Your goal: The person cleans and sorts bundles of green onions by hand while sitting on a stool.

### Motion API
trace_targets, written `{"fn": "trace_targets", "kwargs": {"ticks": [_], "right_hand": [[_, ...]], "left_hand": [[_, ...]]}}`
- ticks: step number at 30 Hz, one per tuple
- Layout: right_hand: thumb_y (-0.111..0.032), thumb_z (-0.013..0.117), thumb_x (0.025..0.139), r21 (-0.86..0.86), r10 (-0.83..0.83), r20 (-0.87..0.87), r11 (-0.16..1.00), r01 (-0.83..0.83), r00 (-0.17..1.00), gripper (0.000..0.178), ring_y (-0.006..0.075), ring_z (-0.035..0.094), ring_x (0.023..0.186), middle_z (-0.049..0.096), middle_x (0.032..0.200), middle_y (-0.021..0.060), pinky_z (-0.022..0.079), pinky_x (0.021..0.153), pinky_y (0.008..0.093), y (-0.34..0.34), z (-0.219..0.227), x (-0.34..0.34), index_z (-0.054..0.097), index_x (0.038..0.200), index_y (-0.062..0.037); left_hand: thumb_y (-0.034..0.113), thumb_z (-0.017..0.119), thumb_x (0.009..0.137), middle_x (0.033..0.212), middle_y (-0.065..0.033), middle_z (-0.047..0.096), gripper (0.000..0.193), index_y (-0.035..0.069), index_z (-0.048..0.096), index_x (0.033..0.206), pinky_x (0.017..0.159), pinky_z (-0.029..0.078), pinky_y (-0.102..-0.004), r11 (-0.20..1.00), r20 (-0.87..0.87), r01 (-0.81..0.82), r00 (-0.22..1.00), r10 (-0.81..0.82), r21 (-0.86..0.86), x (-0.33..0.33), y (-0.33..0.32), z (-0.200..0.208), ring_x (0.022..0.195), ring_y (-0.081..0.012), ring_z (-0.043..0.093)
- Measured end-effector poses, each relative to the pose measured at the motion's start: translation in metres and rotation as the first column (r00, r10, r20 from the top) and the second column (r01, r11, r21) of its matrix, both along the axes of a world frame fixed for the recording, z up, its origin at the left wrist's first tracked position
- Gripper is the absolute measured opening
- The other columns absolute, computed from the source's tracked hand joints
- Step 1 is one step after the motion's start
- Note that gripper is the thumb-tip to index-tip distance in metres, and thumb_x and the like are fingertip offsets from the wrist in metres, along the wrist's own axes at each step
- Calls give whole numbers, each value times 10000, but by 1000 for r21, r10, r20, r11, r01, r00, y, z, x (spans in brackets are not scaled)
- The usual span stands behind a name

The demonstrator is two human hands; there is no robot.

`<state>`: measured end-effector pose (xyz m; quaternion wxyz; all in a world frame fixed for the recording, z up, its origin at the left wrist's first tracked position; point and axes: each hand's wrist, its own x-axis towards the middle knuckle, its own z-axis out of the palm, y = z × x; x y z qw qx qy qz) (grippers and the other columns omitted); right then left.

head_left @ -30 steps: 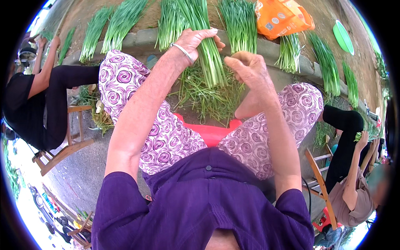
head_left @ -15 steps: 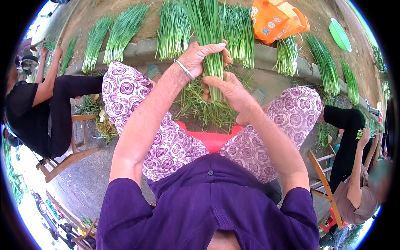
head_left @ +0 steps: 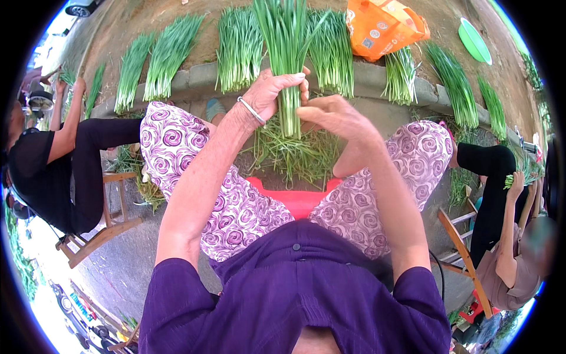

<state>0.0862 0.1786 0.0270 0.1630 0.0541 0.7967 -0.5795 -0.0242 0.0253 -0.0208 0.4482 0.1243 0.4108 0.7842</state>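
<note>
A bunch of garlic chives [head_left: 289, 88] stands upright in front of me, its green leaves pointing away and its pale cut ends toward me. My left hand [head_left: 266, 93], with a silver bangle at the wrist, is wrapped round the stems. At the right side of the lower stems is my right hand [head_left: 345, 121], its fingertips pinched together against the bunch's edge. Whatever lies between those fingertips is too small and blurred to make out. Below the bunch, a heap of loose green trimmings [head_left: 295, 154] lies on the ground between my knees.
More chive bunches [head_left: 239, 53] lie in a row along the stone kerb [head_left: 206, 75]. An orange bag [head_left: 383, 29] and a green basin [head_left: 475, 41] are beyond it. One person [head_left: 47, 171] sits at my left, another [head_left: 507, 259] at my right, near wooden chairs [head_left: 97, 239].
My right hand has shifted from gripping the lower stems to their right edge. The left hand keeps its hold, and the bunch sits slightly further left.
</note>
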Motion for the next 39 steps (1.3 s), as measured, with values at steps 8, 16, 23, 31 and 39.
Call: {"fn": "trace_targets", "kwargs": {"ticks": [8, 16, 23, 31, 39], "right_hand": [[-452, 610, 851, -622, -183, 254, 721, 305, 950, 486, 156, 567, 456, 642, 780, 85, 495, 441, 282, 5, -26, 1, 610, 1017, 5], [-333, 645, 778, -453, -87, 333, 859, 240, 939, 379, 129, 544, 381, 661, 744, 108, 451, 293, 243, -10, -15, -2, 661, 915, 20], [-316, 651, 769, -463, -155, 237, 850, 251, 959, 373, 173, 607, 481, 669, 817, 128, 491, 322, 277, -11, -16, -4, 654, 912, 28], [-344, 676, 777, -430, -199, 200, 862, 268, 959, 394, 181, 584, 435, 649, 829, 106, 467, 271, 278, 0, 0, -9, 627, 961, 1], [-401, 685, 779, -482, -277, 137, 820, 309, 951, 430, 126, 534, 498, 594, 689, 81, 465, 496, 276, 7, -19, -12, 586, 859, 10]], "left_hand": [[188, 625, 847, 755, -57, 619, 174, 35, 590, 921, 636, 542, -318, 965, 64, 258, 965, -254, -54, 47, 7, 15, 668, -182, 627], [217, 589, 888, 860, -90, 629, 221, 26, 568, 999, 667, 561, -368, 994, 405, 97, 912, -66, -55, 94, -8, 0, 737, -215, 644], [251, 590, 886, 894, -96, 629, 279, 21, 563, 1042, 716, 559, -391, 994, 368, 113, 924, -103, -6, 96, -6, -2, 770, -224, 646], [222, 615, 876, 844, -69, 596, 239, 55, 550, 1035, 597, 531, -336, 996, 96, 84, 992, -83, -8, 79, 7, 1, 678, -173, 599], [280, 578, 909, 783, -52, 569, 225, 69, 550, 982, 500, 441, -295, 999, 146, -28, 989, 21, 43, 61, 6, -5, 546, -124, 499]]}}
